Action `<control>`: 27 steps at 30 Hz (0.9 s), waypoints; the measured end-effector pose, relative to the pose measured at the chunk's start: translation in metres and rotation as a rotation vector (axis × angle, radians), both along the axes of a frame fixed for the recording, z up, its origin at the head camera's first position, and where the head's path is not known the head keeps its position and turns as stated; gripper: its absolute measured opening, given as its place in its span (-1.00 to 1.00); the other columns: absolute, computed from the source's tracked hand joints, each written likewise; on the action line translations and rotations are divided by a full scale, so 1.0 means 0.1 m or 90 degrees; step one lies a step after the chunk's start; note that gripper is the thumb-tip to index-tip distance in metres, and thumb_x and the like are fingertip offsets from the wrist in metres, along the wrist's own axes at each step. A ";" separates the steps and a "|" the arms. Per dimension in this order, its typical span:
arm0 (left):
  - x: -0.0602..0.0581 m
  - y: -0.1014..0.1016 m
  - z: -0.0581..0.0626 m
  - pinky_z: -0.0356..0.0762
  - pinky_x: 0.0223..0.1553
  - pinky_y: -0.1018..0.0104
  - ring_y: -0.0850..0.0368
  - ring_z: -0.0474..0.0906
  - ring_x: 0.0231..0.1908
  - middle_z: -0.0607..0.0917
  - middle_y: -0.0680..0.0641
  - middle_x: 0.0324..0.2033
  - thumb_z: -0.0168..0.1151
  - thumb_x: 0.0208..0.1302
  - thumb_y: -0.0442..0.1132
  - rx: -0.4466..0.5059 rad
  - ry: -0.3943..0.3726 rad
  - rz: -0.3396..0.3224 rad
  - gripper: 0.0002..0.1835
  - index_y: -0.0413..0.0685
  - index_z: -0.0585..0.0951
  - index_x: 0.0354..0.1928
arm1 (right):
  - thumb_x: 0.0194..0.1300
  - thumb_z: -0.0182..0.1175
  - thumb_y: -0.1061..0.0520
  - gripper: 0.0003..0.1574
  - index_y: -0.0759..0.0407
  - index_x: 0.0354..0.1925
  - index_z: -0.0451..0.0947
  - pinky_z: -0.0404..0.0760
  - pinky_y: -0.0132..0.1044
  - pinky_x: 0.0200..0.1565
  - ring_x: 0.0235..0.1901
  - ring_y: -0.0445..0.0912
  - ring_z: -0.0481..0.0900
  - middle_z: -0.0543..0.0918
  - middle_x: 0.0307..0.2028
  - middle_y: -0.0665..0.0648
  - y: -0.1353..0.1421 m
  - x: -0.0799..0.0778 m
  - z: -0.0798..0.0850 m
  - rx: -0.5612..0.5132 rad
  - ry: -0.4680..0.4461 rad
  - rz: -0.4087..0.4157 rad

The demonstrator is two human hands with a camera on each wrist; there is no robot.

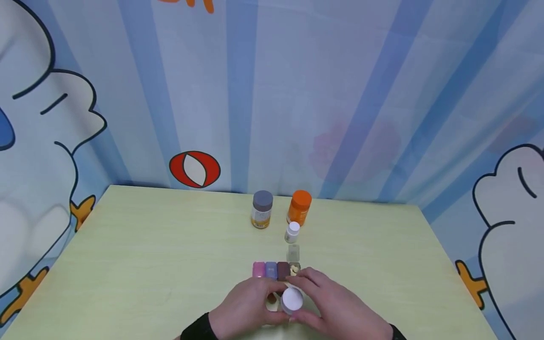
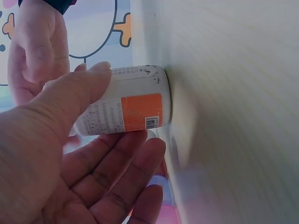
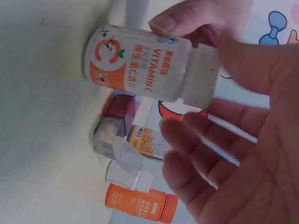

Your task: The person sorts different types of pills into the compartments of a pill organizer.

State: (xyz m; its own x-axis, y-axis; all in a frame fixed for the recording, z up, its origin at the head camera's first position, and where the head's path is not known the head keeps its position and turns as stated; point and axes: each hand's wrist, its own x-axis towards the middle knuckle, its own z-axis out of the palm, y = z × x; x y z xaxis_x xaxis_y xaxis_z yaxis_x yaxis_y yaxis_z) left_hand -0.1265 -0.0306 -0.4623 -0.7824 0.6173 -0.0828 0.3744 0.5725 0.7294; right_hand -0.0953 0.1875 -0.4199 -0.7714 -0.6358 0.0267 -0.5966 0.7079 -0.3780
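A white vitamin C bottle [image 3: 140, 65] with an orange label patch stands upright on the table, its ribbed white cap [image 1: 292, 299] on top. My left hand [image 1: 250, 302] grips the bottle's body between thumb and fingers. From the other side, my right hand [image 1: 333, 307] holds the cap between thumb and index finger, its other fingers loosely bent. Just beyond the hands lies a pill organizer [image 1: 271, 269] with pink, blue, dark red and clear compartments, partly hidden by the hands. Its clear lid [image 1: 293, 253] is flipped back, and pale pieces [image 1: 294, 269] lie in that compartment.
Behind the organizer stands a small white-capped bottle [image 1: 292, 232]. Farther back are an orange bottle [image 1: 299, 208] and a grey-lidded bottle [image 1: 261, 209], near the far edge of the pale table [image 1: 170, 245]. A printed blue-striped curtain [image 1: 280, 94] hangs right behind the table.
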 end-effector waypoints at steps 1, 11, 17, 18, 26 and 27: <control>0.00 0.00 0.00 0.40 -0.39 0.42 0.32 0.43 -0.40 0.56 0.32 -0.44 0.35 -0.15 0.27 -0.001 -0.006 0.002 -0.58 0.38 0.56 -0.21 | 0.23 0.05 -0.30 -0.32 -0.29 0.27 0.16 0.51 -0.34 -0.09 -0.03 -0.32 0.33 0.34 0.07 -0.26 0.00 0.00 0.00 -0.002 0.001 0.010; 0.01 -0.01 0.00 0.40 -0.39 0.44 0.33 0.43 -0.40 0.56 0.33 -0.44 0.34 -0.12 0.26 0.001 0.013 -0.001 -0.59 0.37 0.55 -0.20 | 0.26 0.04 -0.27 -0.30 -0.32 0.31 0.08 0.51 -0.29 -0.05 0.01 -0.30 0.35 0.30 0.14 -0.26 -0.01 0.01 -0.03 -0.022 -0.016 0.027; 0.01 -0.02 0.00 0.40 -0.40 0.44 0.32 0.44 -0.41 0.57 0.31 -0.44 0.33 -0.12 0.27 0.005 0.015 -0.005 -0.59 0.37 0.54 -0.20 | 0.25 0.04 -0.28 -0.36 -0.34 0.26 0.14 0.51 -0.38 -0.11 -0.11 -0.33 0.37 0.32 0.04 -0.27 -0.03 0.00 -0.03 -0.024 -0.038 0.019; 0.01 -0.02 0.00 0.40 -0.40 0.44 0.32 0.43 -0.41 0.56 0.31 -0.44 0.32 -0.12 0.28 0.005 0.014 -0.007 -0.58 0.38 0.54 -0.20 | 0.23 0.04 -0.30 -0.36 -0.35 0.25 0.15 0.51 -0.40 -0.13 -0.14 -0.33 0.37 0.31 0.02 -0.27 -0.03 0.00 -0.03 -0.023 -0.041 0.013; 0.01 -0.01 0.00 0.39 -0.42 0.43 0.31 0.43 -0.40 0.55 0.33 -0.42 0.36 -0.13 0.23 0.002 -0.001 -0.005 -0.53 0.45 0.52 -0.09 | 0.25 0.11 -0.12 -0.30 -0.37 0.29 0.09 0.51 -0.39 -0.10 -0.11 -0.35 0.37 0.29 0.06 -0.25 -0.02 0.00 -0.01 -0.022 -0.072 0.033; 0.00 -0.01 0.00 0.39 -0.42 0.43 0.31 0.43 -0.40 0.55 0.33 -0.42 0.36 -0.13 0.23 0.003 -0.001 -0.006 -0.52 0.46 0.52 -0.08 | 0.24 0.13 -0.11 -0.31 -0.36 0.28 0.11 0.51 -0.41 -0.11 -0.13 -0.35 0.37 0.29 0.03 -0.25 -0.02 0.00 -0.01 -0.023 -0.078 0.029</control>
